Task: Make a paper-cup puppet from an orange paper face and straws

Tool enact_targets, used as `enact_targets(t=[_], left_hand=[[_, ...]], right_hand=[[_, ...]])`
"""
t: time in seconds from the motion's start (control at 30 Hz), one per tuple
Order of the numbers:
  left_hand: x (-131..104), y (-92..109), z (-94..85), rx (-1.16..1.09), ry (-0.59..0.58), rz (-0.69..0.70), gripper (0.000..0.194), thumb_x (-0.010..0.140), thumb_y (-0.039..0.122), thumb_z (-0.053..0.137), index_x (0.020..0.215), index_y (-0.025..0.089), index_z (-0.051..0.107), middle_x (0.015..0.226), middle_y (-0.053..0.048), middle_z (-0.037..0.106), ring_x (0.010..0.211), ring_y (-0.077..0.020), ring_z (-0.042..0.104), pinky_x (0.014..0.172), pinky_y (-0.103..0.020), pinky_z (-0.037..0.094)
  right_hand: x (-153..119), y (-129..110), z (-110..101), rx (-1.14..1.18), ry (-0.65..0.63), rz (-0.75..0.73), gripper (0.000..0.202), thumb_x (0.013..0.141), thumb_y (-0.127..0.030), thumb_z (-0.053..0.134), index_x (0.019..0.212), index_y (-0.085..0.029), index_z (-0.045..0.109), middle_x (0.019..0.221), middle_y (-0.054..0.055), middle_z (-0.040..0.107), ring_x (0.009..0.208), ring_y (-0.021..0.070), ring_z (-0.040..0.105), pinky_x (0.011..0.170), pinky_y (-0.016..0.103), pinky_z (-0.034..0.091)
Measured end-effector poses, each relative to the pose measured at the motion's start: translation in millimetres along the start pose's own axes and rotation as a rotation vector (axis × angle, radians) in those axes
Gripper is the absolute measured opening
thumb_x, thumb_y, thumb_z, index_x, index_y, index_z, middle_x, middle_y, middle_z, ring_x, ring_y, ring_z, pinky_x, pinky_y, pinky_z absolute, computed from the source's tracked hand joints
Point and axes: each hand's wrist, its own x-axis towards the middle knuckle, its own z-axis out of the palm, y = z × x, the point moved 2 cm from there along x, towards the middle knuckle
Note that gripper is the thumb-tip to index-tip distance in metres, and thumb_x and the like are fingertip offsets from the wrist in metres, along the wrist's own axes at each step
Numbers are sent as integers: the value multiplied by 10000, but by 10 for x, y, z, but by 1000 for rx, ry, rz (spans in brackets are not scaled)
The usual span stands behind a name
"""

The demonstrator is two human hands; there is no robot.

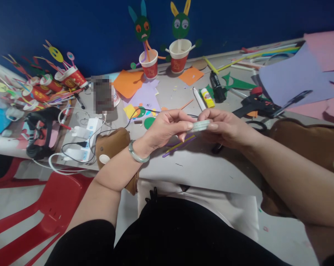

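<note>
Pale layered piece held in both hands above the tabletop

Pale layered piece [200,126], possibly a small roll of tape, is above the near part of the tabletop [161,166]. The left hand [169,127] is clamped on its left end, thumb uppermost; the right hand [224,127] is clamped on its right end in a similar pinch. Assessment: gripping both ends steadies so small an item and leaves its middle exposed for inspection.

Containers: two red-and-white paper cups stand upright at the far edge. The left cup [150,68] contains orange and purple stems, with a green head above; the right cup [179,63] contains a pale stem, likewise under a green head. Their position by the wall probably protects the tall figures from knocks. At far left, a group of cups [77,78], some tilted, holds coloured stems and figures. Glue stick [207,97] and white marker [199,99] lie just beyond the hands, presumably for easy reach.
</note>
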Motion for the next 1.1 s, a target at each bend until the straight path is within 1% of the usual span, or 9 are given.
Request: enact_targets(t=[0.1,0.23,0.37,0.5,0.63,0.77,0.87,0.97,1.1], left_hand=[[28,-59,-31,-3,20,14,364,722,473,980,830,195,772,627,44,689,509,-69,611,554,-225,528],[59,-119,-62,-18,24,45,297,767,425,932,871,184,792,619,44,687,520,-74,622,568,-221,537],[55,-107,-71,29,-30,44,379,808,510,932,977,197,802,640,56,672,520,-73,606,563,-230,543],[61,-125,-92,103,-89,76,571,775,572,981,1167,224,756,810,28,747,586,-94,671,567,-247,572],[100,-229,-165,244,22,209,594,887,666,878,1226,219,685,998,-25,788,599,-85,690,597,-263,614],[121,-323,-205,473,32,374,503,1014,668,735,1242,221,699,950,-28,770,610,-94,688,599,-259,613],[116,-331,-214,674,27,606,410,1089,585,657,1253,219,742,1128,-62,764,695,-81,696,643,-244,607],[106,-321,-213,886,35,816,308,1142,442,598,1297,227,756,1163,-65,745,883,-111,726,750,-249,615],[102,-321,-211,986,74,909,260,1147,333,589,1332,221,734,1183,-71,743,1066,-144,747,820,-250,614]], right_hand=[[18,-4,7,-23,47,5,509,811,-601,971,916,-237,631,537,-99,420,433,76,283,420,236,202],[34,-12,30,44,90,4,362,878,-455,919,908,-216,650,548,-90,450,450,64,295,441,217,205],[57,30,66,93,100,-17,350,832,-420,894,878,-225,607,510,-112,392,417,62,243,426,216,211],[69,55,77,122,147,-29,290,846,-364,841,917,-240,588,529,-110,377,432,70,252,431,210,236],[63,10,-21,16,179,-87,273,861,-334,850,942,-245,605,550,-105,398,445,81,296,443,219,254],[22,-81,-122,-228,132,-129,332,848,-444,918,925,-217,690,563,-72,476,456,88,346,437,254,215],[-5,-107,-114,-306,112,-57,366,882,-521,901,893,-214,701,550,-71,447,463,86,329,442,268,192],[3,-91,-60,-333,120,-25,374,905,-536,869,870,-214,683,531,-79,444,460,82,342,444,261,215],[32,-56,0,-247,155,12,288,865,-435,844,864,-219,654,524,-83,455,459,88,380,446,252,251]])
